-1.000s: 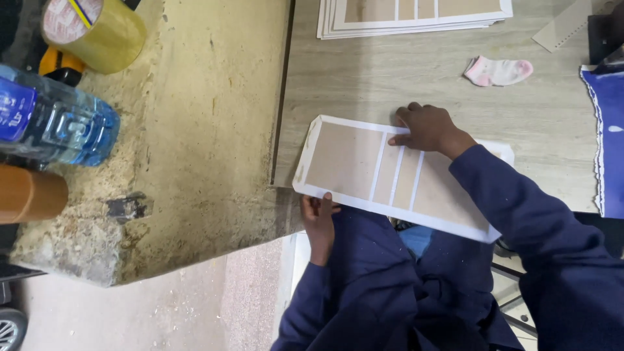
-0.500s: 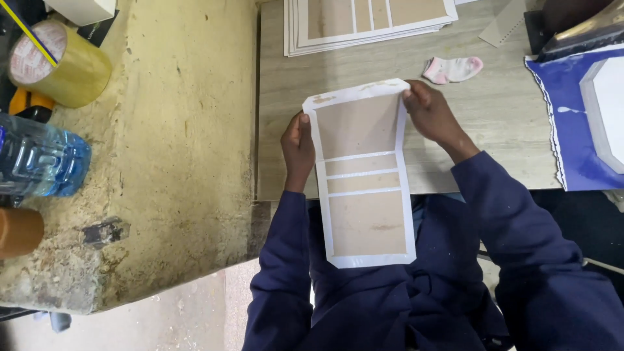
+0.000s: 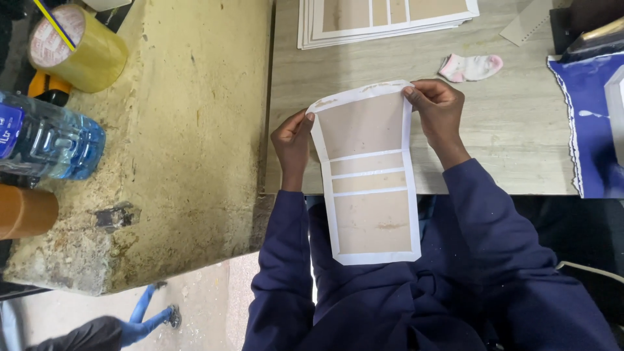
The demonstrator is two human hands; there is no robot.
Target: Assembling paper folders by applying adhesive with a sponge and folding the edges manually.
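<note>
Turned upright since: card sheet (image 3: 370,188), both hands (image 3: 294,146) gripping.

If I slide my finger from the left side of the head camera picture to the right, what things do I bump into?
Water bottle → left hand → white-bordered card → right hand → pink-and-white sock → blue sheet.

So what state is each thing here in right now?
White-bordered brown card sheet: held lengthwise toward the person, far end bent.
Left hand: pinching the sheet's left edge.
Right hand: pinching its far right corner.
Stack of similar sheets: lying flat.
Yellow tape roll: on its side.
Clear plastic bottle: lying down.
Pink-white sock: crumpled.
</note>
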